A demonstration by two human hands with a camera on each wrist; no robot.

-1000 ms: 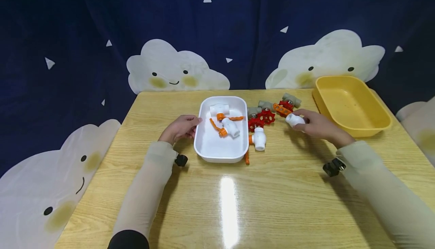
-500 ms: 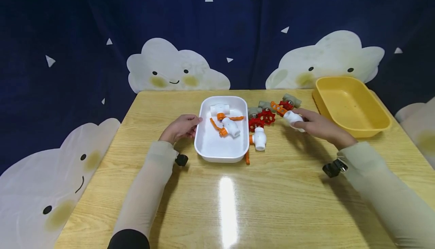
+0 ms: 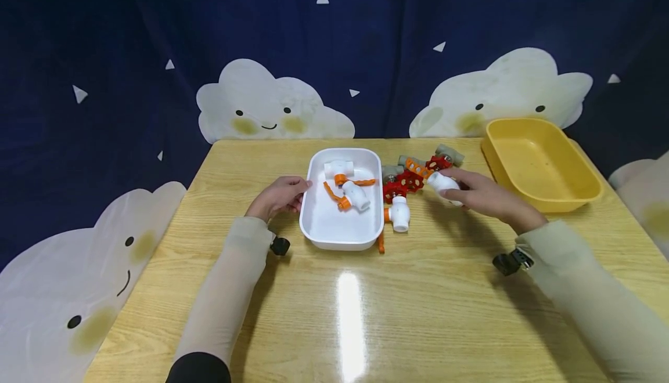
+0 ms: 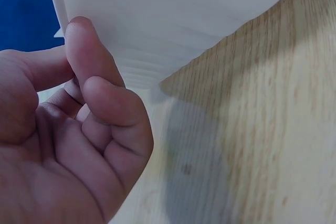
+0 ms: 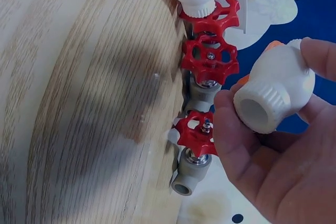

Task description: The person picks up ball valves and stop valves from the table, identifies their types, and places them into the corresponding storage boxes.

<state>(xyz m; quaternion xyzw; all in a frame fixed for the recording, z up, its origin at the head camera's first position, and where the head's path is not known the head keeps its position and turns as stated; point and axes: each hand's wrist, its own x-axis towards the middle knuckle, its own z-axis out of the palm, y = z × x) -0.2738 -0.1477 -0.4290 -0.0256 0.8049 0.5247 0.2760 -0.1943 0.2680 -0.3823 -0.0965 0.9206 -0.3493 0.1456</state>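
Observation:
A white ball valve with an orange lever (image 3: 441, 187) is held in my right hand (image 3: 483, 194), between thumb and fingers, above the table. The right wrist view shows the valve's open pipe end (image 5: 254, 109) toward the camera. My left hand (image 3: 282, 196) pinches the left rim of a white tray (image 3: 342, 245). Up close, its curled fingertips (image 4: 92, 56) lie against the tray's outer wall. Inside the tray are two white ball valves with orange levers, one at the back (image 3: 338, 168) and one nearer the middle (image 3: 356, 196).
Right of the tray lies another white ball valve (image 3: 400, 215), its orange lever partly under the tray's edge. Behind it are three grey valves with red handwheels (image 3: 410, 181). A yellow bin (image 3: 543, 168) stands at the back right, before a dark blue curtain (image 3: 376, 40).
My right hand has moved slightly left with the ball valve, and its lever now lies over the red-handled valves in the head view. My left hand keeps its place on the tray.

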